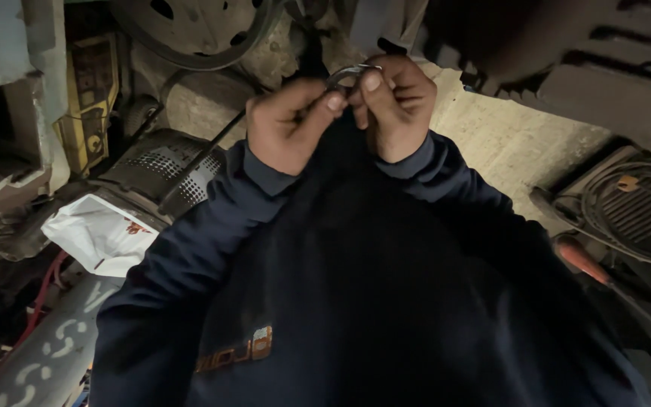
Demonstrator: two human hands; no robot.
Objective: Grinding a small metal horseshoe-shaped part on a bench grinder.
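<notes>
Dark-sleeved arms rise to twelve o'clock, where left hand (289,124) and right hand (395,105) both pinch a small curved metal ring (346,73), not yet fitted anywhere.

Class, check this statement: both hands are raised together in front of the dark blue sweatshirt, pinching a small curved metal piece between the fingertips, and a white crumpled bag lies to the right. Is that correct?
Not quite. The white bag lies to the left, as the head view shows. The rest holds: the left hand and right hand pinch the curved metal piece together.
</notes>
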